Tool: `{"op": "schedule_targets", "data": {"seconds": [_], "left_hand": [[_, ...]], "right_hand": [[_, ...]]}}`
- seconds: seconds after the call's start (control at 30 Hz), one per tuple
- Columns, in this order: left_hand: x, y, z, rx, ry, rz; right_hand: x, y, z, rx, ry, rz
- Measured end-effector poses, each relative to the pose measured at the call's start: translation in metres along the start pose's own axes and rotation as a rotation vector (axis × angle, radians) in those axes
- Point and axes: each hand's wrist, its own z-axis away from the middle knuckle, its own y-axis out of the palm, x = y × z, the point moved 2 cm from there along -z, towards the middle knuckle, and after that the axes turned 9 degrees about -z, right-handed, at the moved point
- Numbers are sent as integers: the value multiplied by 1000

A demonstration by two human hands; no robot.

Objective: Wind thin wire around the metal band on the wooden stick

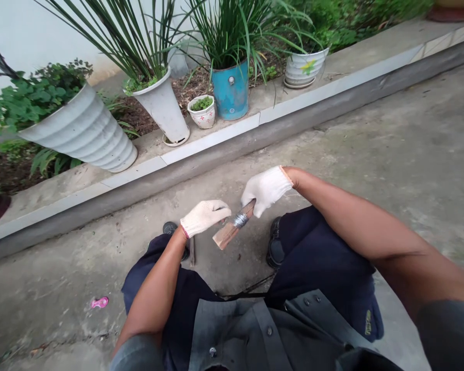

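Note:
Both my hands wear white knit gloves. My right hand (pixel 266 188) is closed around the upper end of a short wooden stick (pixel 228 233) that has a band of grey wire (pixel 240 220) wound round its middle. The stick slants down to the left between my knees. My left hand (pixel 204 216) is curled next to the stick's lower part, its fingertips close to the wire; what its fingers pinch is too small to make out. I sit low, with dark trousers and black shoes (pixel 274 247) on the concrete.
A raised kerb (pixel 216 139) runs across ahead, carrying white ribbed pots (pixel 85 131), a blue pot (pixel 231 90) and small pots with plants. A thin dark tool (pixel 192 251) lies by my left foot. A pink scrap (pixel 99 302) lies on the ground at left.

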Motion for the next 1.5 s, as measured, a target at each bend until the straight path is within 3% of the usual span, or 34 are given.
{"op": "schedule_targets", "data": {"seconds": [0.07,0.17,0.27,0.37,0.5,0.63,0.77,0.9,0.97,1.1,1.2,1.33,1.5], "left_hand": [[4,2,-2,-17,-2,80],[8,4,-4,-96,-40,189],[5,5,-5,-159,-80,207],[0,8,-6,-111,-123,139],[-1,8,-8,-100,-128,-54],[3,2,-8,-146,-108,-224],[2,-2,-4,-130,-31,-260],[0,-4,0,-75,-67,-136],[-1,-7,-1,-96,-86,-52],[-3,-11,-5,-158,-97,80],[-2,-8,-7,-211,-135,140],[0,-2,-8,-234,-129,172],[-7,5,-7,-120,-123,50]], "right_hand": [[3,-7,5,-113,-55,-103],[5,-17,0,-386,-66,-156],[2,-25,-13,-676,93,-35],[-1,-24,-26,-804,253,197],[7,-8,-39,-763,369,495],[16,15,-48,-468,462,548],[16,26,-46,-199,289,557],[7,17,-26,10,30,375],[4,5,-14,-39,-33,220],[5,-15,0,-282,-55,-72],[7,-23,-4,-475,-28,-146],[3,-27,-17,-720,191,78],[3,-21,-31,-803,373,377]]}}
